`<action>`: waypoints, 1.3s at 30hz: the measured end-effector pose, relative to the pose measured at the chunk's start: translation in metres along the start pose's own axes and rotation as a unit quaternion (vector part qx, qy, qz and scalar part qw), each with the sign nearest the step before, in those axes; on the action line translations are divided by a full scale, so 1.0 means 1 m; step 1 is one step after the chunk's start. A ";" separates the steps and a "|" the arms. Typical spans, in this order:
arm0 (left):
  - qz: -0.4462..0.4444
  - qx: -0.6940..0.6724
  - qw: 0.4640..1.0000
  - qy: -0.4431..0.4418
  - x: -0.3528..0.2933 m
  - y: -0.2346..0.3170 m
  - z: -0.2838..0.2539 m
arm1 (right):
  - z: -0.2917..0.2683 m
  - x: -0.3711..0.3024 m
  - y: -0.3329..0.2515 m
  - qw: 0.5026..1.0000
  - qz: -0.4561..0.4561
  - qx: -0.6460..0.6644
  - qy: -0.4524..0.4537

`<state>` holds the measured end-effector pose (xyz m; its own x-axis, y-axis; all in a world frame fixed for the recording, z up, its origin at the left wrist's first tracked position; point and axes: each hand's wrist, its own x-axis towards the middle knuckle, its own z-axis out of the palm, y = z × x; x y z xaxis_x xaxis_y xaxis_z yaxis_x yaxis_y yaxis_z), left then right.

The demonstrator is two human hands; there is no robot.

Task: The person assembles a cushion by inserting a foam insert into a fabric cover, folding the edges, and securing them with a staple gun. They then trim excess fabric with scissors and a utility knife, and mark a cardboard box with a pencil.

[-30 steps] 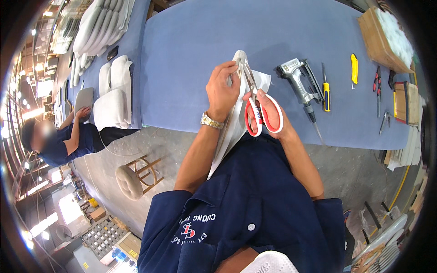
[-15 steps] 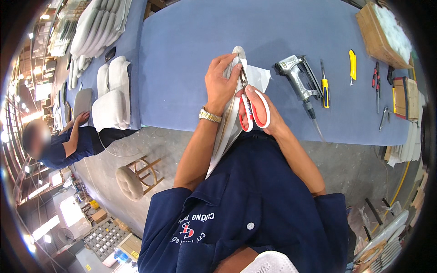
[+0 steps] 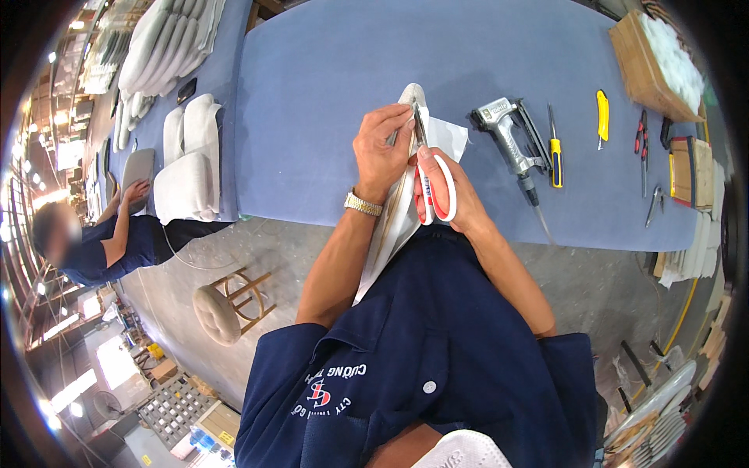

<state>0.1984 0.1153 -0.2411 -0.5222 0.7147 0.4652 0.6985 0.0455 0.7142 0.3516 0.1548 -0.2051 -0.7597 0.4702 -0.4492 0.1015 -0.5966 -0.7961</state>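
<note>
My left hand (image 3: 379, 156), a watch on its wrist, is closed on a light grey fabric-covered pad (image 3: 412, 93) held on edge near the front of the table. The pad's rounded end sticks out past my fingertips, and its lower part runs back against my shirt. In my right hand (image 3: 465, 196) is a pair of scissors (image 3: 446, 212) with white and red handles. Their blades point away from me and lie along the pad's fabric edge near my left fingertips. A loose white flap of cloth (image 3: 451, 139) spreads out to the right of the blades.
Right of the pad lie a staple gun (image 3: 511, 136) with its hose, a screwdriver (image 3: 555, 156), a yellow cutter (image 3: 601, 117) and pliers (image 3: 641, 148). A carton of white stuffing (image 3: 644, 62) stands far right. Another person (image 3: 117, 242) handles a pad at left, near a stool (image 3: 218, 312).
The scissor handles look closer together. My left fingers sit slightly lower from the pad's rounded end, so more of it shows. My view has shifted a little.
</note>
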 end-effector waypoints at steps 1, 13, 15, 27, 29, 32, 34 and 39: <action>0.008 -0.003 1.000 0.000 0.000 -0.001 0.001 | 0.001 0.000 0.001 1.000 -0.005 0.008 0.000; 0.027 -0.012 0.999 -0.023 0.003 -0.002 0.002 | -0.006 0.003 0.011 0.998 -0.014 0.053 -0.018; 0.034 -0.014 0.999 -0.019 0.004 -0.005 0.002 | -0.007 0.005 0.012 0.998 -0.021 0.060 -0.023; 0.022 -0.043 0.999 -0.006 0.004 -0.006 0.002 | 0.006 0.005 0.011 0.997 -0.014 0.073 0.000; 0.003 -0.052 0.999 -0.003 0.003 -0.006 0.001 | 0.005 0.003 0.011 0.995 -0.002 0.096 -0.009; -0.059 -0.105 0.993 -0.004 0.001 -0.008 0.003 | 0.004 0.002 0.012 0.992 0.009 0.127 -0.021; -0.099 -0.142 0.985 -0.005 -0.001 -0.008 0.004 | 0.004 0.002 0.014 0.991 0.007 0.128 -0.026; -0.151 -0.195 0.969 -0.005 0.000 -0.007 0.003 | 0.004 0.004 0.010 0.993 0.015 0.117 -0.019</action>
<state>0.1950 0.1167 -0.2474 -0.6681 0.7165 0.2007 0.2760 -0.0119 0.9611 0.3466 0.1484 -0.2134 -0.7829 0.4278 -0.4517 -0.0239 -0.7462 -0.6653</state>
